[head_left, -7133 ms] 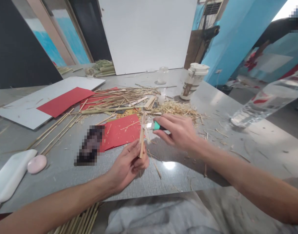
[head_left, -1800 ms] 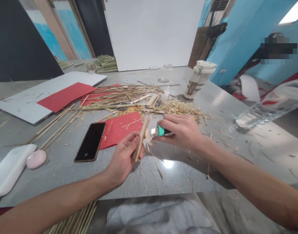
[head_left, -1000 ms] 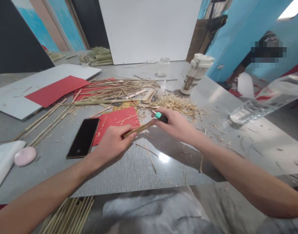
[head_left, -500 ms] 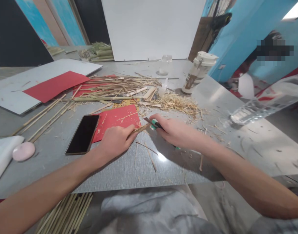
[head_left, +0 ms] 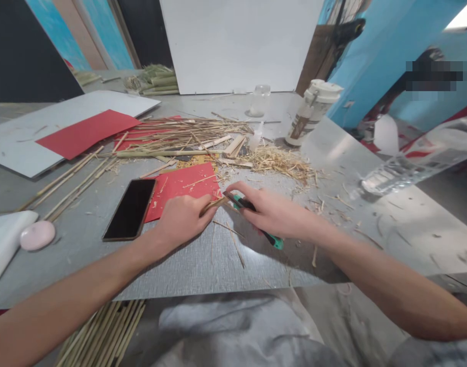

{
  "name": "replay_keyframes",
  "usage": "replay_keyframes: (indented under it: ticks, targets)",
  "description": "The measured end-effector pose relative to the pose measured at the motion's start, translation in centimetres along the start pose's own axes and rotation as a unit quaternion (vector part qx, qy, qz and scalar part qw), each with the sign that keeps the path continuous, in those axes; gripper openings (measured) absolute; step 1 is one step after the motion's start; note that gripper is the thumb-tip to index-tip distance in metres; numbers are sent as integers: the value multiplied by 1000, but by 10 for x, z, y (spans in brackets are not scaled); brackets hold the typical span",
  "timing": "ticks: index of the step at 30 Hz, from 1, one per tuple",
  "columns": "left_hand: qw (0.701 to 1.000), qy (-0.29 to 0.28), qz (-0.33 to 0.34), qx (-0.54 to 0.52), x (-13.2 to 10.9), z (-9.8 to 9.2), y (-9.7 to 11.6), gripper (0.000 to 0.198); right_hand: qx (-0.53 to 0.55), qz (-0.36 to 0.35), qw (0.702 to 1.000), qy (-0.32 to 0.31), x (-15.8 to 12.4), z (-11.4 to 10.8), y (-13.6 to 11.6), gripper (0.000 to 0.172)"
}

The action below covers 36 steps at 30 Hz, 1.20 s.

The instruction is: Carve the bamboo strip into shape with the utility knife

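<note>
My left hand point(head_left: 185, 218) is closed around a short tan strip of stalk point(head_left: 214, 204), whose end points to the right. In my right hand point(head_left: 269, 211) is a utility knife point(head_left: 272, 238) with a green and black handle, its blade meeting the strip near my left fingertips. Beneath and behind my left hand lies a red card point(head_left: 185, 183) sprinkled with shavings. A black phone point(head_left: 130, 210) rests left of that card. Thin loose slivers point(head_left: 235, 244) lie on the grey table between my forearms.
Behind my hands are a heap of shavings point(head_left: 283, 163), a pile of thin stalks point(head_left: 195, 127), a small glass jar point(head_left: 259, 101) and a white tumbler point(head_left: 313, 112). A clear plastic package point(head_left: 420, 153) is at right. A pink round case point(head_left: 37, 235) sits left. A person point(head_left: 394, 97) is beyond.
My right hand has shifted slightly, bringing the knife blade left along the strip towards my left fingers. More of the green handle now shows. My left hand stays nearly in place.
</note>
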<state>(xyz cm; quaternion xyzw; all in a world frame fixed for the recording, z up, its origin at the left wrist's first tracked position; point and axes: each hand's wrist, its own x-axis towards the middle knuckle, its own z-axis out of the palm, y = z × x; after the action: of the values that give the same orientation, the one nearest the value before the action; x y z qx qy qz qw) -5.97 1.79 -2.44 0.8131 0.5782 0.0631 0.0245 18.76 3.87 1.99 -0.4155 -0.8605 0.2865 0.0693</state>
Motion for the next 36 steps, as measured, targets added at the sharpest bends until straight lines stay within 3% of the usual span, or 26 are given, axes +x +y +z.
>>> replay_keyframes:
  ticks: [9,13,16,24,31,36]
  targets:
    - [999,35,37,-16,0,2,-3,41,-2,8,1000,-5,-1,3,-4,43]
    - [989,79,73,-103,3,1,-6,29,0,15,1000,-10,-1,2,-10,40]
    - [977,75,70,-186,5,0,-8,24,-3,13,1000,-6,-1,3,-11,38]
    - [967,46,61,-243,11,0,-8,30,10,-6,999,51,-3,15,-7,33]
    - [956,60,111,-266,13,5,-10,46,20,-9,998,54,4,18,-7,36]
    - [962,62,84,-253,11,7,-7,49,25,12,999,45,4,16,-10,39]
